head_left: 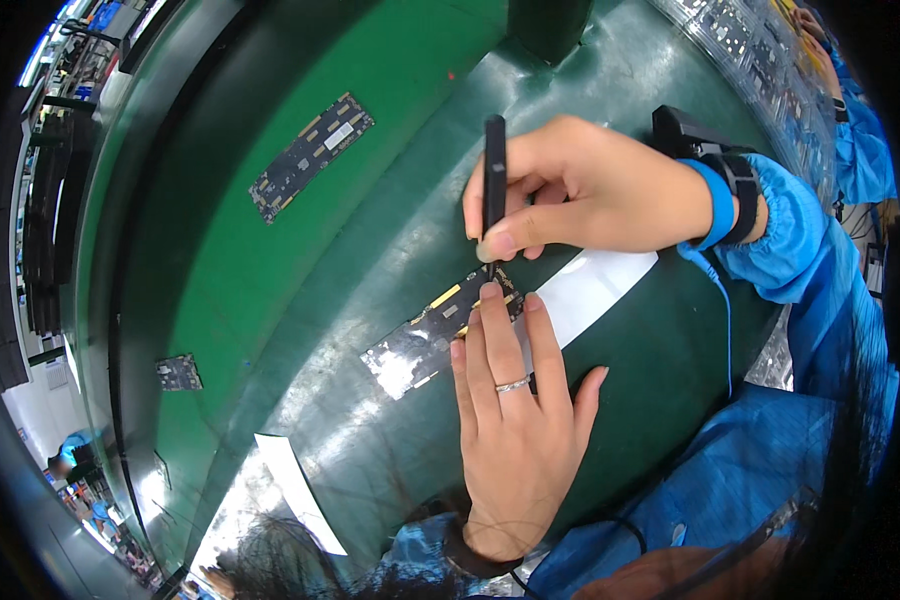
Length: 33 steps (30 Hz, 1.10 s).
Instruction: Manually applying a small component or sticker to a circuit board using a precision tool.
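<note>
the right hand (600, 195) pinched a black tool (495, 170) at the board (422, 338); the left hand (518, 440), fingers apart, touched the board.

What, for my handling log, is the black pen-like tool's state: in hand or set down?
In hand: the right hand pinches the black pen-like tool, its lower end at the dark circuit board.

From my remote station I see a dark green desk (660, 340), white glare streaking its surface. Along its left runs a brighter green strip (230, 265) bordered by a dark rail (120, 230). Beyond, the room curves away — black stacked shapes (54, 225), distant clutter, a bright light (37, 62) at far left — too small to identify.
</note>
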{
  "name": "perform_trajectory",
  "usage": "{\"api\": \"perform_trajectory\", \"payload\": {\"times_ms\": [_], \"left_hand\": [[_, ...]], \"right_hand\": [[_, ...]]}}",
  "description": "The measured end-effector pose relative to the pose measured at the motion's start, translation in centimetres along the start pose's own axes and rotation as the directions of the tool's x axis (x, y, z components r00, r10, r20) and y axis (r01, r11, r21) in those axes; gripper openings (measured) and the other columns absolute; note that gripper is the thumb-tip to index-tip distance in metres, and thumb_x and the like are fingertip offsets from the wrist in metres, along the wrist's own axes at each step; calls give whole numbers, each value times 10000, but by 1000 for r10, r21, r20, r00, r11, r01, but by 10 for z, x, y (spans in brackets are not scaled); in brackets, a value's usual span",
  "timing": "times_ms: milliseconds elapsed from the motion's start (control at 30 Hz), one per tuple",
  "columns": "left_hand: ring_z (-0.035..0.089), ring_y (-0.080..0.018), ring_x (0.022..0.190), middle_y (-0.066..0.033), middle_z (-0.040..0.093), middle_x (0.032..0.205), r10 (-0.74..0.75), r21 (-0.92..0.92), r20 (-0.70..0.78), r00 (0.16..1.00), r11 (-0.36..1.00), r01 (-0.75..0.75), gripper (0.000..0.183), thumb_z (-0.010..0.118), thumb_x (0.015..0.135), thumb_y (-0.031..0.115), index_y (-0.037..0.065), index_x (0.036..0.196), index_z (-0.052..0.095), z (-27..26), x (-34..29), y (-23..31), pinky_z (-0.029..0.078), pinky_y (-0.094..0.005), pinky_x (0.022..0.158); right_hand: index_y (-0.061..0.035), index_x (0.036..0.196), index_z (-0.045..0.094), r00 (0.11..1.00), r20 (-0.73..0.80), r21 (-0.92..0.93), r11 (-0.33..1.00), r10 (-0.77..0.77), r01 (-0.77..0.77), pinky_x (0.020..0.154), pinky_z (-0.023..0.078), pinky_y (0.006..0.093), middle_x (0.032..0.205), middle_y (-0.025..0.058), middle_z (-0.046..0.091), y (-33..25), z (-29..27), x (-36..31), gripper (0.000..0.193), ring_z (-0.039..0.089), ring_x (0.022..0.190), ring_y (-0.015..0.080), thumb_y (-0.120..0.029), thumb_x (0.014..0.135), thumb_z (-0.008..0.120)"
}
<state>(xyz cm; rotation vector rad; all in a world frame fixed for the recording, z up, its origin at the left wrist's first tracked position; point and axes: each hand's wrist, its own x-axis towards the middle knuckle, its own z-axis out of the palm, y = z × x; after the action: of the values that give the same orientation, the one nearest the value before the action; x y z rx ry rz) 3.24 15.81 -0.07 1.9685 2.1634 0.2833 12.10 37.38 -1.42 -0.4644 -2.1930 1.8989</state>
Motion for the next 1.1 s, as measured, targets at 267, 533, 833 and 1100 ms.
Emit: {"api": "perform_trajectory", "payload": {"times_ms": [267,533,833,1100], "left_hand": [[514,-460,1335,-315,438,1525,41,-63,-83,996,997,-46,797,760,894,425,-40,1480,484,1,-10,-5,463,-543,1117],[524,-484,1317,-334,436,1514,41,-114,20,999,993,-38,831,801,846,438,10,1491,501,-25,-49,17,452,-556,1124],[514,-406,1380,-331,420,1555,-113,79,160,981,992,101,855,718,900,561,64,1544,454,-17,-72,22,431,-451,1169],[534,-401,1304,-296,459,1481,-88,164,134,987,984,65,858,714,899,573,40,1524,465,-18,-65,25,438,-466,1164]], "right_hand": [[-2,1091,729,989,-65,-44,990,-134,131,755,544,234,918,25,731,-13,8,-12,174,667,834,78,-120,968,764],[12,1117,739,981,-22,-111,976,-191,188,749,580,257,954,58,754,-26,38,-21,213,718,891,110,-103,944,785],[37,1077,728,980,7,-157,968,-197,195,669,603,318,899,130,763,-6,63,-29,204,763,778,205,-111,944,770],[13,1083,724,984,3,-128,975,-180,179,655,591,296,916,119,772,-9,61,-31,186,762,781,181,-99,941,768]]}}
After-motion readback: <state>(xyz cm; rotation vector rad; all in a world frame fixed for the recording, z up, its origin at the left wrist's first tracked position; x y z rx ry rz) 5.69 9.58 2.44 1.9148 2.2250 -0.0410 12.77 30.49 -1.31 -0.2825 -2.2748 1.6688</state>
